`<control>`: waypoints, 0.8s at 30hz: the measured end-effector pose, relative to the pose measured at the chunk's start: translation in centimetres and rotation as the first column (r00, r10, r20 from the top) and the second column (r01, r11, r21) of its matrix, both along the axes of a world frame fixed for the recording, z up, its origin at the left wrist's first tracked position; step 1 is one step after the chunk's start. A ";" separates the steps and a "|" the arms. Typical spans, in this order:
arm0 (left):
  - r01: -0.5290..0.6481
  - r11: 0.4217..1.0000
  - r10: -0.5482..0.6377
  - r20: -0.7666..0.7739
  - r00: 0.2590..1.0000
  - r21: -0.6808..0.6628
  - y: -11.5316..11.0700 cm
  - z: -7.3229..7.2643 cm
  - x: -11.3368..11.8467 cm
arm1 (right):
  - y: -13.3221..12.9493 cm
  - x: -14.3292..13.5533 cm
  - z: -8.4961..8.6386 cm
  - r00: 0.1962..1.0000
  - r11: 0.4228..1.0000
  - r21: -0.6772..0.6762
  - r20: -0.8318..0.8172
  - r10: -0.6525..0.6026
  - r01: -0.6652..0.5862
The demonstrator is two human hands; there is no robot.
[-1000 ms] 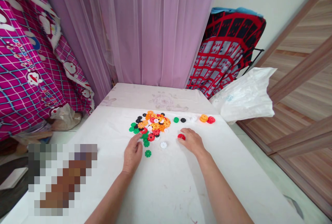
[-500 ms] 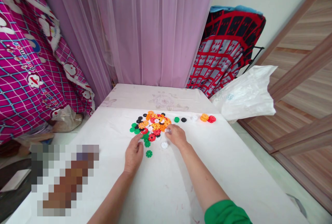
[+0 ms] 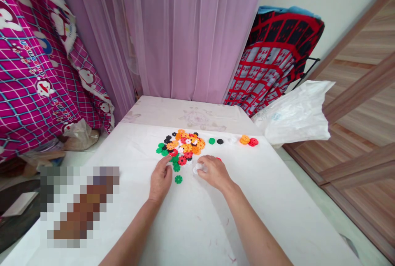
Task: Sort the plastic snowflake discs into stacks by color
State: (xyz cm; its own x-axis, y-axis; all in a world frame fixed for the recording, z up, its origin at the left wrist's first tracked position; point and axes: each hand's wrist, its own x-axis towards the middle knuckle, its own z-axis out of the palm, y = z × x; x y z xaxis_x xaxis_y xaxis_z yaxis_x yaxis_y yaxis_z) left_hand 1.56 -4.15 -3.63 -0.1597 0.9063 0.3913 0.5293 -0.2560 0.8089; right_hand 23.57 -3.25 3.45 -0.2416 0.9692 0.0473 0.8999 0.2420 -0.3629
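Note:
A heap of notched plastic discs (image 3: 187,144) in orange, red, white, black and green spreads over the white tabletop. My right hand (image 3: 214,171) is closed at the near right side of it, thumb and fingers pinching a white snowflake disc (image 3: 196,169). At the near left edge rests my left hand (image 3: 161,177), its fingers reaching to the red and green discs and its thumb apart; nothing shows in its grasp. A loose green disc (image 3: 178,179) lies between the two hands. Partly behind my right hand, a red disc (image 3: 219,159) peeks out.
Right of the heap runs a row: a green disc (image 3: 212,141), a black disc (image 3: 220,141), white discs (image 3: 232,139), orange discs (image 3: 245,139) and red discs (image 3: 253,142). A white plastic bag (image 3: 296,114) stands at the table's right edge. A pixelated patch covers the left side.
My right hand has come away from the heap toward me, onto the white disc lying in front. A red disc now shows behind it. My left hand has stayed almost in place.

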 end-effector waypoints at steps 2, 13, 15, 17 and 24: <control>-0.001 1.000 0.001 0.006 1.000 0.001 0.0 0.0 0.0 | -0.1 -0.3 0.0 0.999 1.000 -0.002 0.035 0.012 -0.012; -0.001 1.000 0.001 -0.007 1.000 0.006 0.0 0.1 0.0 | -0.2 -0.7 0.4 0.995 0.998 -0.016 0.081 0.057 -0.056; 0.001 1.000 -0.001 -0.012 1.000 0.011 0.0 0.1 0.0 | 0.4 -0.7 0.6 0.997 0.998 0.011 0.018 0.069 -0.069; 0.005 1.000 -0.004 -0.019 1.000 0.015 0.0 0.2 -0.1 | 1.4 -1.1 0.6 0.993 0.994 0.030 -0.045 0.105 -0.104; -0.022 1.000 0.022 0.012 1.000 -0.001 0.2 -0.3 -0.1 | 5.7 -4.8 -0.2 0.899 0.897 0.072 0.086 0.430 -0.436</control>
State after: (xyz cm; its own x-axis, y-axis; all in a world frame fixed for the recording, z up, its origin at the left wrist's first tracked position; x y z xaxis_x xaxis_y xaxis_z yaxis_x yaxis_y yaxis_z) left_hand 1.49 -3.97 -3.94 -0.1846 0.9027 0.3886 0.5248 -0.2437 0.8156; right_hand 18.73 2.42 3.21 -0.6420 0.7607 0.0962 0.7199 0.6412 -0.2656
